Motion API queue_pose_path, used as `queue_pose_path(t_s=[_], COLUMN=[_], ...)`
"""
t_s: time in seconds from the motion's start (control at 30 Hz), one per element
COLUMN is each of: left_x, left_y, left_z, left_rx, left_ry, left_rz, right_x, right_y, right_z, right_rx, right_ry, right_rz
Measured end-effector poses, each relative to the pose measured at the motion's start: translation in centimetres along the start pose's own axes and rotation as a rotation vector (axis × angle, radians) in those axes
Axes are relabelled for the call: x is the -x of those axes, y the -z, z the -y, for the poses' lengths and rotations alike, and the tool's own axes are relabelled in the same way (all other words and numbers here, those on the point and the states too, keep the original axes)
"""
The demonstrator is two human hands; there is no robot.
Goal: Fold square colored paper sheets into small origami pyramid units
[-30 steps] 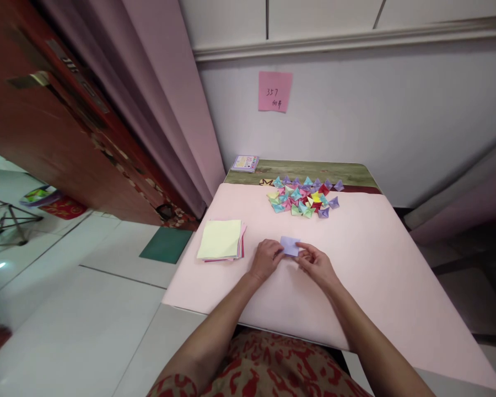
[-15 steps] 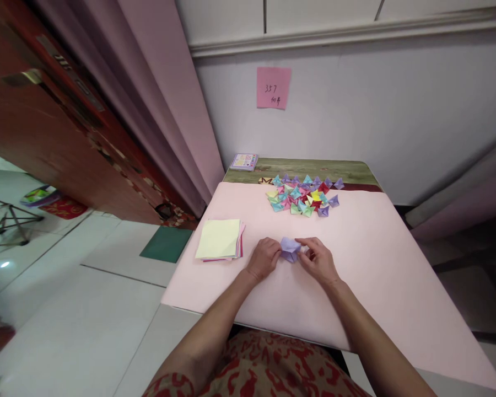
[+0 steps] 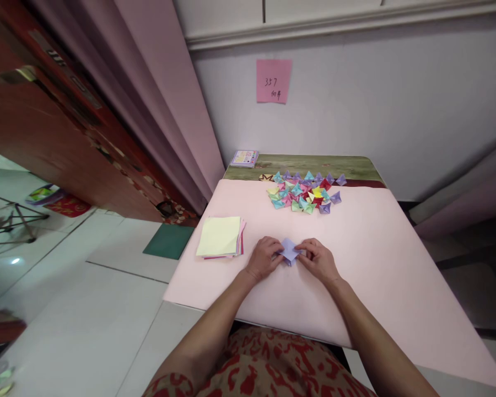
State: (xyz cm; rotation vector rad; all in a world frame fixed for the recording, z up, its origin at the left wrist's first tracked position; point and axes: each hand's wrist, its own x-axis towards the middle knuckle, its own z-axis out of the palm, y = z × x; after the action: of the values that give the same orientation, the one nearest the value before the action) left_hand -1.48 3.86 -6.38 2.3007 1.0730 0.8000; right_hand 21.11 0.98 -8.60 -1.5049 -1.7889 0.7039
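Between my two hands is a small folded piece of purple origami paper (image 3: 289, 250), its upper face showing as a diamond. My left hand (image 3: 266, 257) pinches its left corner between thumb and fingers. On the opposite corner, my right hand (image 3: 316, 259) grips the paper the same way, with fingers curled. Both hands rest low over the pink table cover. To the left lies a stack of square paper sheets (image 3: 219, 236), pale yellow on top with pink and red edges below. Farther back sits a cluster of folded paper pieces (image 3: 297, 193) in several colours.
The pink-covered table (image 3: 376, 264) meets a white wall at the back. A small pack of cards or booklets (image 3: 244, 158) lies at its far left corner. A pink note (image 3: 273, 81) is stuck to the wall. A purple curtain (image 3: 165, 82) hangs at the left.
The purple paper has gone from an uneven, partly raised shape to a flatter diamond. Both hands stay at its sides, their fingers slightly shifted. The camera view has moved a little.
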Motion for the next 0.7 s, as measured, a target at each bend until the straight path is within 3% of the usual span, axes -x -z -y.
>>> queue_pose_path(t_s=[0.2,0.43,0.7], left_x=[-0.6,-0.9,-0.8], left_y=[-0.6,-1.1,-1.0], left_z=[0.0,-0.2,-0.4], left_rx=[0.025,0.023,0.033], left_ry=[0.095,0.134,0.144], left_rz=[-0.026,-0.081,-0.090], right_x=[0.1,-0.1,-0.7], right_y=[1.1,0.5,-0.1], right_z=[0.4,-0.1,0.7], right_rx=[-0.077,-0.106,0.041], right_ry=[0.044,0.017,-0.061], right_rz=[0.126,0.051,-0.070])
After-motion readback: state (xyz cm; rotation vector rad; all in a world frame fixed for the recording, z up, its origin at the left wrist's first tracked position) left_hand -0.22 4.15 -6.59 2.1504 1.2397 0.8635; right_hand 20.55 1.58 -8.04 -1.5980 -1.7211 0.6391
